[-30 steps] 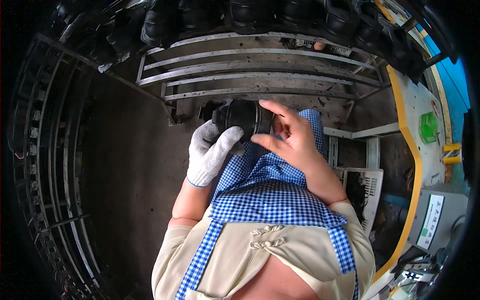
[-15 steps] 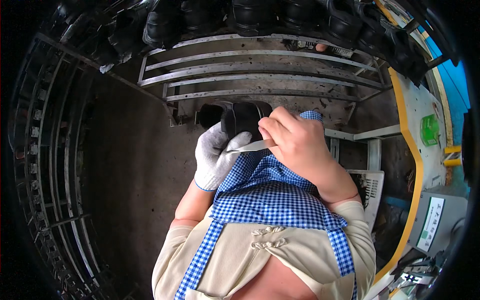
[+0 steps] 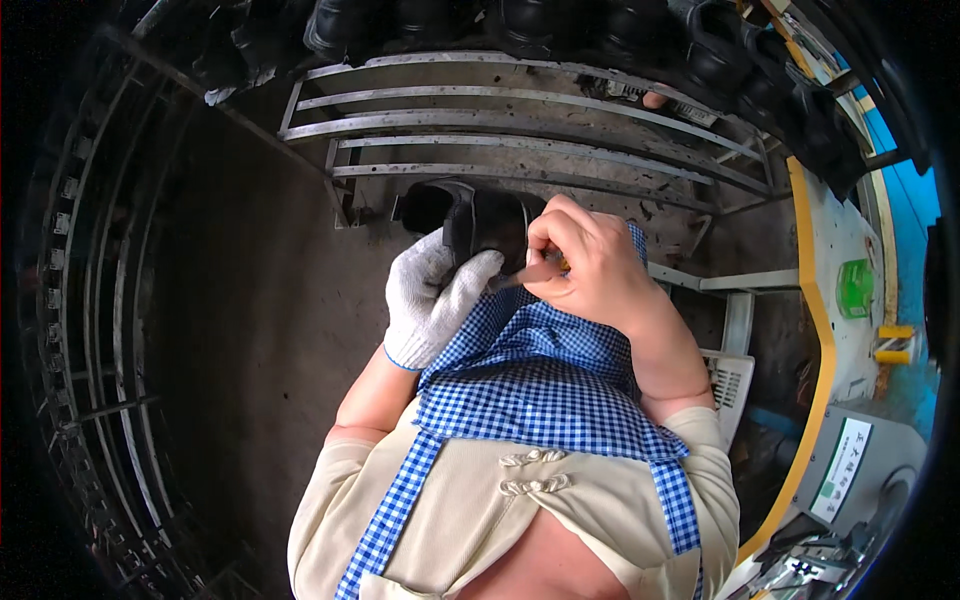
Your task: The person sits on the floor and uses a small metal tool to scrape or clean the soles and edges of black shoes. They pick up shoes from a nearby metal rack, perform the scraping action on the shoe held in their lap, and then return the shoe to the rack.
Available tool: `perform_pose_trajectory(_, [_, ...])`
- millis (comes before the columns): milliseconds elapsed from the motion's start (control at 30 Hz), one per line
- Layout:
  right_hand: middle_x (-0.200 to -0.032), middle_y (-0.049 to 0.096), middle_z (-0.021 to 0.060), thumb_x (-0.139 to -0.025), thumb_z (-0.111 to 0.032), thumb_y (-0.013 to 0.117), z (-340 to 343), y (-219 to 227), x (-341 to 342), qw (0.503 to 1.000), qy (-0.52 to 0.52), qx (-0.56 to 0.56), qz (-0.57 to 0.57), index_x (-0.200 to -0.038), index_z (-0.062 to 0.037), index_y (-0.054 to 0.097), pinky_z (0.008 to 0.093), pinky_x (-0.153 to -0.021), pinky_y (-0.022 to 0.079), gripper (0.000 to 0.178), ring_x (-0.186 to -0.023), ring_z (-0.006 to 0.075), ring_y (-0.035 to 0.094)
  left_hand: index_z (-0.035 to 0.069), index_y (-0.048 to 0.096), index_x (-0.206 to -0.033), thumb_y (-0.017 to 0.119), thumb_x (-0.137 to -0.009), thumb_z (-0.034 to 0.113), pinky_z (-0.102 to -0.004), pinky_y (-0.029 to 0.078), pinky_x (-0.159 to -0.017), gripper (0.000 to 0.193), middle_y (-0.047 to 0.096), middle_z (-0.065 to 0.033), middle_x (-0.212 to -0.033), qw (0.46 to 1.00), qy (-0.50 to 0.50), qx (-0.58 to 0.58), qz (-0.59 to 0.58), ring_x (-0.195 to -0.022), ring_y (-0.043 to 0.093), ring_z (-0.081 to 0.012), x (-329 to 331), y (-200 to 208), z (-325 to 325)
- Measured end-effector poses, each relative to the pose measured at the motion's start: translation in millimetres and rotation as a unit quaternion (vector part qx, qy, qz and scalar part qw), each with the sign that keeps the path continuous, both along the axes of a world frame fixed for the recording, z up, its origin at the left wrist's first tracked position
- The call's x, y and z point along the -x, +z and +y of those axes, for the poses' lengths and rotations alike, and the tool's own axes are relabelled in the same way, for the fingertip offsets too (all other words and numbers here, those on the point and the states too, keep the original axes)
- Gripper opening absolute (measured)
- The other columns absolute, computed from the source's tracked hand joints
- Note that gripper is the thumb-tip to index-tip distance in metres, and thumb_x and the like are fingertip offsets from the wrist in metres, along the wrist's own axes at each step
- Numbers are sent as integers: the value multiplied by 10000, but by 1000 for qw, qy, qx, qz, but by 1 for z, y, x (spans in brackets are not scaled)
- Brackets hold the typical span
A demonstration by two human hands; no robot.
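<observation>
My left hand (image 3: 430, 300), in a white knitted glove, is closed around a black shoe (image 3: 487, 228). Its thumb presses on the near side of the shoe, and the dark opening points to the left. My bare right hand (image 3: 595, 262) is closed at the shoe's right end, its fingers bent. From its grip a thin, flat grey blade (image 3: 524, 275) reaches left along the shoe's near edge, toward the gloved thumb. A handle, if there is one, is hidden in the palm. The shoe is held above my blue checked apron (image 3: 540, 400).
Ahead stands a metal rack (image 3: 520, 125) with a row of black shoes (image 3: 535, 25) at the top. More rack bars (image 3: 140, 420) run down the left. To the right are a yellow-edged table (image 3: 828, 350), a grey machine box (image 3: 862, 470) and a white plastic crate (image 3: 730, 385).
The blade has moved up and right, from lying over the gloved thumb to beside the shoe's near edge. My right hand has turned slightly. The shoe has tilted a little in my left hand.
</observation>
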State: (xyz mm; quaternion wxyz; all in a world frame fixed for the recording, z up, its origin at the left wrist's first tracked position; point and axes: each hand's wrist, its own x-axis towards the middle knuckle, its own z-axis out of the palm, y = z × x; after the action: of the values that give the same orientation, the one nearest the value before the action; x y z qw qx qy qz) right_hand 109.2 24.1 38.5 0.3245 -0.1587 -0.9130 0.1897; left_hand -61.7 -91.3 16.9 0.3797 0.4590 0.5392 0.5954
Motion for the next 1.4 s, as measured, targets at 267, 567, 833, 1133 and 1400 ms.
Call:
perform_pose_trajectory(267, [-918, 598, 59, -763, -51, 708, -4, -5, 10, 988, -57, -127, 67, -930, -67, 522, 282, -505, 526, 250, -618, 181, 659, -38, 638, -1144, 659, -933, 55, -225, 534, -724, 231, 705, -57, -981, 998, 8, 13, -68, -837, 634, -73, -4, 11, 4])
perform_pose_trajectory(567, [-1004, 583, 41, -691, 40, 733, -4, -17, 21, 994, 8, -37, 106, -969, -96, 520, 302, -523, 549, 376, -685, 172, 675, -27, 637, -1161, 658, -937, 63, -231, 526, -753, 243, 703, -56, -1024, 997, 60, -34, -44, -848, 641, -85, -5, 5, 2])
perform_pose_trajectory(833, [-934, 630, 50, -856, -17, 683, -33, -52, 15, 905, 137, 401, 26, -1028, -63, 572, 307, -712, 545, 210, -830, 170, 663, -4, 654, -1096, 677, -925, 92, -258, 557, -692, 198, 722, -80, -952, 967, 177, -59, -171, -750, 692, -152, 20, -3, 18])
perform_pose_trajectory(1133, [-956, 714, 85, -946, -88, 643, 5, -100, -22, 916, -84, 378, 106, -1223, -32, 593, 271, -697, 527, 287, -833, 134, 678, -19, 612, -1193, 689, -915, 159, -296, 564, -734, 339, 693, -97, -1059, 963, 128, -47, -232, -855, 673, -165, 34, 13, -2])
perform_pose_trajectory(1400, [-776, 653, 36, -949, -100, 628, 28, -160, -40, 893, -95, 434, 77, -1169, -3, 607, 261, -686, 508, 241, -741, 97, 630, -27, 530, -1276, 930, -622, 128, -377, 452, -1004, 782, 624, -143, -1191, 957, 214, -115, 160, -1123, 601, -254, 102, 66, -77])
